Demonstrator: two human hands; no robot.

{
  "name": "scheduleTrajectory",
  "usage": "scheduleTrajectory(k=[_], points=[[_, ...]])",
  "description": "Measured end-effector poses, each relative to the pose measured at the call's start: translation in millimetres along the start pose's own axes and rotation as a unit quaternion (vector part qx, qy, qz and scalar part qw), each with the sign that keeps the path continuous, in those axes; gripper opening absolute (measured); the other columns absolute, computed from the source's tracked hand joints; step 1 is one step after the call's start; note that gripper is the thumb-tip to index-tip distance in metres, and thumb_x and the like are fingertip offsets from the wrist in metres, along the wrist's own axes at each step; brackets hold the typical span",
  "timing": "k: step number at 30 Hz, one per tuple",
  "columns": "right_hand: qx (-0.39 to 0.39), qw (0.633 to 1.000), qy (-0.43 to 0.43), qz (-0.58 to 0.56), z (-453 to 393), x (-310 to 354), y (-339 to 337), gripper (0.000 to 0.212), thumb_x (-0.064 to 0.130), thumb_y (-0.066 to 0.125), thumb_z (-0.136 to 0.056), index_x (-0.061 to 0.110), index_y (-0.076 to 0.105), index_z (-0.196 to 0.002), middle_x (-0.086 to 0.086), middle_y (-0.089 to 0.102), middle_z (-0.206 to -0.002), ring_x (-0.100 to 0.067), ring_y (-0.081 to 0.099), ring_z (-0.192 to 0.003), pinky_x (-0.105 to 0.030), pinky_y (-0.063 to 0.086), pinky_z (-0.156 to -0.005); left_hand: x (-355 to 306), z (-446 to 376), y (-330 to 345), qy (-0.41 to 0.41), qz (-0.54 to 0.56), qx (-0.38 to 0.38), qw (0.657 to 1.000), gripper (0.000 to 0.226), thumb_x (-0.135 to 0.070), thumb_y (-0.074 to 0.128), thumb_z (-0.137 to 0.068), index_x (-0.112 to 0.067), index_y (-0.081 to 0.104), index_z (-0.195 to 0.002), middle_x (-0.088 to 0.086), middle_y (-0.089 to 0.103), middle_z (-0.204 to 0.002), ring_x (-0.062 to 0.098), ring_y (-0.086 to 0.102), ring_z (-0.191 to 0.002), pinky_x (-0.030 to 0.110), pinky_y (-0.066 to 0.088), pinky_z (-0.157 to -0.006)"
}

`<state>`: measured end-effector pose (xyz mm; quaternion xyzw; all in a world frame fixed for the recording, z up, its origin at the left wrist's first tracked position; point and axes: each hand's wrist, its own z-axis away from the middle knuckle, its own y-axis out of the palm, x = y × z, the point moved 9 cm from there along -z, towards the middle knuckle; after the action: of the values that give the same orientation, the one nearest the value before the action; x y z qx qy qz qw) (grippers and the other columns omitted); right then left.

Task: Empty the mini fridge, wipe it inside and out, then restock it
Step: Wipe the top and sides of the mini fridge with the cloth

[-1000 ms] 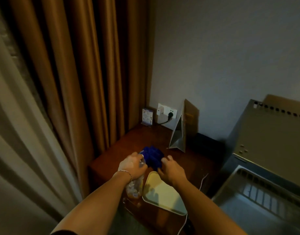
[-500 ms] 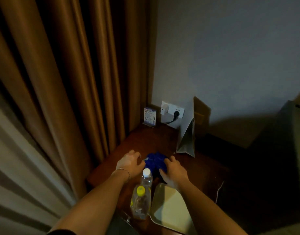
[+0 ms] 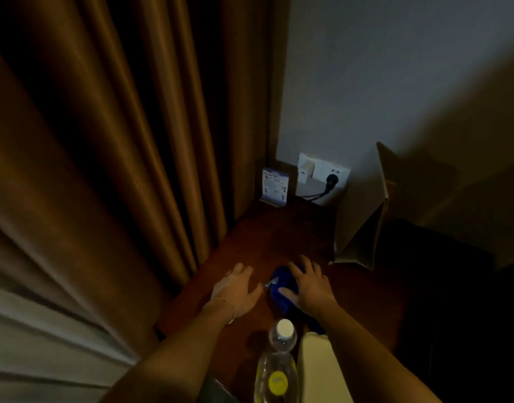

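A bunched blue cloth [image 3: 280,282] lies on the dark wooden table [image 3: 267,237]. My right hand [image 3: 311,286] lies over it, and the cloth bulges between thumb and fingers. Just left of the cloth, my left hand [image 3: 237,289] hovers with fingers spread and holds nothing. Nearer to me stand a clear bottle with a white cap [image 3: 283,334] and a clear bottle with a yellow cap [image 3: 276,379]. The mini fridge is out of view.
A pale tray [image 3: 319,370] sits right of the bottles. A paper bag [image 3: 363,225] stands at the back right by a wall socket [image 3: 322,181] with plugs and a small card stand [image 3: 274,186]. Brown curtains [image 3: 119,170] hang along the table's left side.
My left hand has let go of the white-capped bottle, which now stands on the table, and moved forward. The view has swung left, so the fridge is gone from sight.
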<state>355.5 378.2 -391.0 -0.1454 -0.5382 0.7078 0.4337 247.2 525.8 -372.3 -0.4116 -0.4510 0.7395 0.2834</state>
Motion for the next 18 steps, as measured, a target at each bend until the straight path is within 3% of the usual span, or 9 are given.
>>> scheduleTrajectory(k=[4,9,18], points=[[0.045,0.999,0.02,0.01,-23.3,-6.9,35.3,0.085,0.074,0.045,-0.089,0.041,0.007,-0.157,-0.001,-0.007,-0.166,-0.038,-0.003,-0.151,-0.067,0.015,-0.116,13.0,-12.2,23.3,-0.003,-0.003,0.009,1.0,0.056,-0.058,0.04,-0.095,-0.027,0.04,-0.142,-0.005,0.04,-0.136,0.018,0.047,-0.123,0.039,0.048,-0.097],[0.068,0.997,0.023,0.03,-35.2,-8.7,57.9,0.092,0.084,0.045,-0.081,0.05,0.0,-0.154,0.001,-0.012,-0.165,-0.043,-0.01,-0.149,-0.076,0.013,-0.109,21.1,-17.4,44.5,-0.003,-0.019,0.019,1.0,0.063,-0.059,0.039,-0.095,-0.025,0.033,-0.147,-0.002,0.035,-0.145,0.02,0.036,-0.133,0.039,0.041,-0.105],[0.011,0.992,0.01,0.125,-31.6,-7.2,51.1,0.068,0.054,0.05,-0.096,0.04,0.014,-0.152,-0.015,0.013,-0.158,-0.048,0.021,-0.138,-0.062,0.035,-0.104,10.7,-23.7,57.4,0.003,-0.042,0.036,0.998,0.071,-0.063,0.037,-0.092,-0.024,0.027,-0.151,0.0,0.028,-0.15,0.021,0.031,-0.136,0.043,0.038,-0.108]])
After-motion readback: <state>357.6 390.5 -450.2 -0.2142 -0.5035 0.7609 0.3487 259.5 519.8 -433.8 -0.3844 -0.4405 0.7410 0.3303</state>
